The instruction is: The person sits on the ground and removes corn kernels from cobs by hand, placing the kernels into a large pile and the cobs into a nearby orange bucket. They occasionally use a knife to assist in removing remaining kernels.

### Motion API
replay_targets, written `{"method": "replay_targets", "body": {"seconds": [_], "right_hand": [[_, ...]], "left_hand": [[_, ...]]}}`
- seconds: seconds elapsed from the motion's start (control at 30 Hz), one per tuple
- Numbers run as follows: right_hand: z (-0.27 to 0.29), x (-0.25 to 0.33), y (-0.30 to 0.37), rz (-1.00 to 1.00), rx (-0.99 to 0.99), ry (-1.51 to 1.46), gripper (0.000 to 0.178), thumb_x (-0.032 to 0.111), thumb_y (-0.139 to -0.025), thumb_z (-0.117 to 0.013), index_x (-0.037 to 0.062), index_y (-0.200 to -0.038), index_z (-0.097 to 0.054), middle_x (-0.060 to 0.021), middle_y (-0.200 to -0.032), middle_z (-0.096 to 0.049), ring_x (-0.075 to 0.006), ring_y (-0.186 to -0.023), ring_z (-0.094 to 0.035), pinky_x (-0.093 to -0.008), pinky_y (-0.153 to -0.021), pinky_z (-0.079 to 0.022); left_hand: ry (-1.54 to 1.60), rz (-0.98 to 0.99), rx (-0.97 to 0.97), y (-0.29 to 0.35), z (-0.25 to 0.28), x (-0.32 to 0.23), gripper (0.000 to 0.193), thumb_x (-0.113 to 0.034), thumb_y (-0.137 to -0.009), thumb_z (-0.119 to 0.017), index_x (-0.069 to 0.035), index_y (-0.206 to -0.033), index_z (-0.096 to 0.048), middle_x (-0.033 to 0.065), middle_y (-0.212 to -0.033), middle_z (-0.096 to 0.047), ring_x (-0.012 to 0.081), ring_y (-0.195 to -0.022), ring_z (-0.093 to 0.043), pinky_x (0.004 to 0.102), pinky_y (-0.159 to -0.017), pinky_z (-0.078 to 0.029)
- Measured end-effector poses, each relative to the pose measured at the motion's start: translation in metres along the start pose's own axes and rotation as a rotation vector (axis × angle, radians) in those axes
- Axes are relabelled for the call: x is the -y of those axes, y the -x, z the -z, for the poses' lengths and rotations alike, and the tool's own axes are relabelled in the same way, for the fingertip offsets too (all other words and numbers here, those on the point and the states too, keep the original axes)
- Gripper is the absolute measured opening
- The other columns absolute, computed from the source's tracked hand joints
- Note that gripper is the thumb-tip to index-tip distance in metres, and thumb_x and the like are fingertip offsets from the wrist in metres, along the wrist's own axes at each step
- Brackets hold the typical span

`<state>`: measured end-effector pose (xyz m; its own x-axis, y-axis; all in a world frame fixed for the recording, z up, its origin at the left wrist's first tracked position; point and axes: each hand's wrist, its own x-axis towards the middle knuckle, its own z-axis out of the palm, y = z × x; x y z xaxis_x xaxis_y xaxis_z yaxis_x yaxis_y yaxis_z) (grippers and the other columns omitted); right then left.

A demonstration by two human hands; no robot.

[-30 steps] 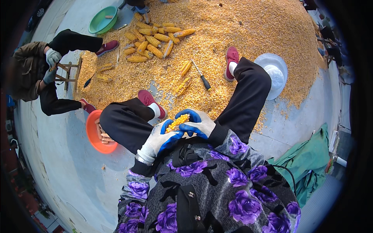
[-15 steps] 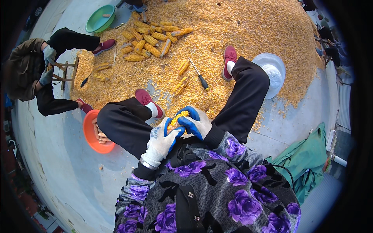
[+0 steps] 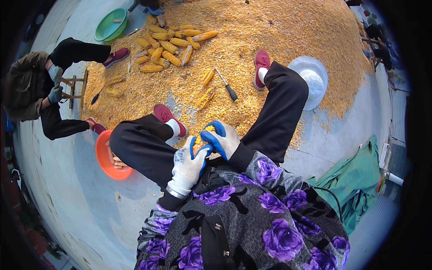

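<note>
Nearest is the person's grey-and-black jacket [image 3: 252, 211] with purple flowers, and just beyond it 2 hands in white gloves with blue-coated fingers. The left hand [image 3: 185, 164] is curled around the near left part of a cob [image 3: 198, 146], while the right hand [image 3: 227, 141] is bent over its far right part, so neither is spread open and both grip the same cob. The cob sits above the lap, between the knees; yellow kernels show toward its far end and a pinkish bare patch nearer. Black trousers [image 3: 288, 103] cover the spread legs. By the left knee stands an orange basin [image 3: 101, 153] with bare cobs [image 3: 118, 163] inside; well to the right lies a crumpled green sheet [image 3: 355, 175]. Farther on, a red shoe shows on each foot. Between and beyond them, 2 partly stripped cobs [image 3: 205, 98] lie on loose kernels [image 3: 279, 40], with a screwdriver [image 3: 231, 92] just to their right. A white round thing [image 3: 310, 83] rests beyond the right knee. At far left a co-worker [image 3: 27, 85] in gloves sits near a wooden frame [image 3: 77, 83]. Farther still are a yellow cob pile [image 3: 168, 47] and, to its left, a green basin [image 3: 100, 32].
</note>
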<state>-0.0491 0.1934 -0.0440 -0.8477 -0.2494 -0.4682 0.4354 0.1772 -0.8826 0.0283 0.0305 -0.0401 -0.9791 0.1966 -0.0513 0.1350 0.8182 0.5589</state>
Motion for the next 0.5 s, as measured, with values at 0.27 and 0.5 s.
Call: {"method": "replay_targets", "body": {"seconds": [0.27, 0.5], "right_hand": [[0.002, 0.000, -0.001, 0.013, -0.026, 0.139, 0.038, 0.036, -0.086, -0.066, -0.0004, -0.098, -0.060, -0.0089, -0.077, -0.064, -0.0144, -0.070, -0.063, -0.0279, -0.061, -0.048], [0.017, -0.009, -0.008, -0.225, 0.318, -0.569, 0.034, 0.038, -0.090, -0.063, 0.0065, -0.099, -0.056, -0.0033, -0.072, -0.058, -0.0101, -0.054, -0.056, -0.0217, -0.044, -0.044]], "left_hand": [[0.082, 0.123, -0.013, -0.008, -0.003, -0.013, 0.031, -0.022, -0.086, -0.065, -0.013, -0.115, -0.060, 0.0187, -0.119, -0.053, 0.0357, -0.097, -0.058, 0.0454, -0.081, -0.046], [0.345, 0.329, -0.059, -0.025, 0.024, -0.034, 0.042, -0.024, -0.082, -0.071, -0.002, -0.113, -0.053, 0.0202, -0.092, -0.063, 0.0361, -0.084, -0.063, 0.0423, -0.073, -0.048]]}}
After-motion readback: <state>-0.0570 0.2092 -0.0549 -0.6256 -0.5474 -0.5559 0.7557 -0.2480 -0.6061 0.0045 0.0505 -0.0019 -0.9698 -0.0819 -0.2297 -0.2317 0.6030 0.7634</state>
